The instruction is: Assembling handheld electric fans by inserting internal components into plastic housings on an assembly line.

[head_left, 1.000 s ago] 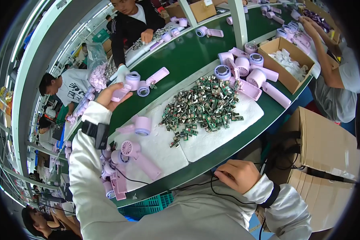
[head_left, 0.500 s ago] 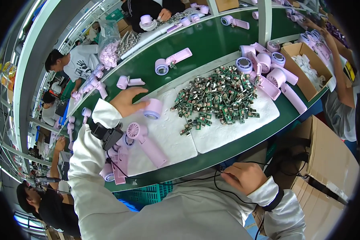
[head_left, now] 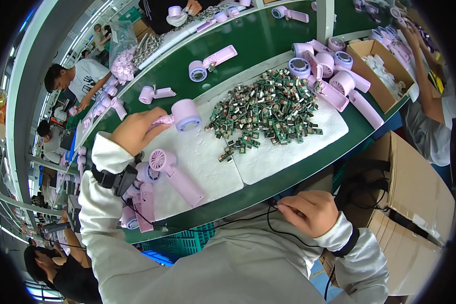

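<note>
My left hand is closed around the pink handle part of a handheld fan, and the fan's lilac round head sticks out to the right above the white mat. Another pink fan lies on the mat just below this hand, beside a small cluster of fan parts. My right hand is held in front of my waist with its fingers curled. A black cable runs right at its fingertips; what they pinch, if anything, is hidden.
Small green circuit boards are heaped on the white mats. Pink fan pieces and an open carton stand on the right. More fans lie on the green conveyor. A large cardboard box is beside me; several co-workers sit around.
My left hand has closed on the fan and lifted it off the mat, where its fingers were spread beside it. My right hand has barely moved. The whole view has shifted slightly.
</note>
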A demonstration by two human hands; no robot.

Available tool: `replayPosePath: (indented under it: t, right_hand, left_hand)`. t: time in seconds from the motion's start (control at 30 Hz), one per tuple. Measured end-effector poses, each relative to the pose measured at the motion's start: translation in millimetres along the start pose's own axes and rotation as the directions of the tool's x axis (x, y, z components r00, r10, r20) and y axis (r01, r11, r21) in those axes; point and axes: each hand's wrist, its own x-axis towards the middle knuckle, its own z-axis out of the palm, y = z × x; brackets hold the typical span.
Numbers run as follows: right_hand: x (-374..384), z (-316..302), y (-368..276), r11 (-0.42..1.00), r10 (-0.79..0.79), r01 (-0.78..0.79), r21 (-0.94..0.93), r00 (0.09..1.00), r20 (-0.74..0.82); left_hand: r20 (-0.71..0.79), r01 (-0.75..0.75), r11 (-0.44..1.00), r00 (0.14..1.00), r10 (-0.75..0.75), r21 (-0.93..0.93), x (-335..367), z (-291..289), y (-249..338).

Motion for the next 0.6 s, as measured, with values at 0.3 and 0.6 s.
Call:
replayPosePath:
  t: [0.3,0.6]
  right_hand:
    - [26.0,-1.6,-40.6,0.992,0.098,-0.091,0.085,0.992,-0.082]
    - [22.2,5.9,-13.6,0.972,0.175,-0.194,-0.133,0.974,-0.14]
  left_hand:
    - [0.273,0.24,0.213,0.952,0.141,-0.947,-11.7,84.0,176.3]
    - [-0.028,-0.143,0.878,0.989,0.147,-0.456,-8.7,128.4,182.3]
